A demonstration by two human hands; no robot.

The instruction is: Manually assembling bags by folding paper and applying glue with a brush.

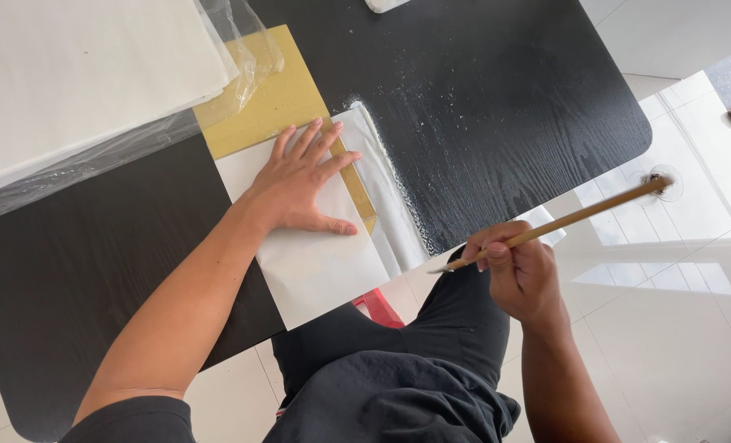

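The left hand (pixel 300 184) lies flat, fingers spread, pressing down on a white sheet of paper (pixel 320 262) at centre frame. The right hand (pixel 517 267) is closed around a long wooden brush (pixel 558 223), lower right, off the table edge. The brush's long axis runs up-right to down-left, its pale tip aiming back at the paper, so the right hand's the near one. Gold card (pixel 271 102) sits under the sheet on a black wood-grain table (pixel 496 98), with bagged paper (pixel 78 74) upper left and glossy white floor tiles (pixel 677 271) to the right.

so there's a white paper sheet (pixel 320 262) lying flat across a gold card (pixel 271 102) at the black table's near edge, plus a long wooden-handled brush (pixel 558 223) tilted off-table.
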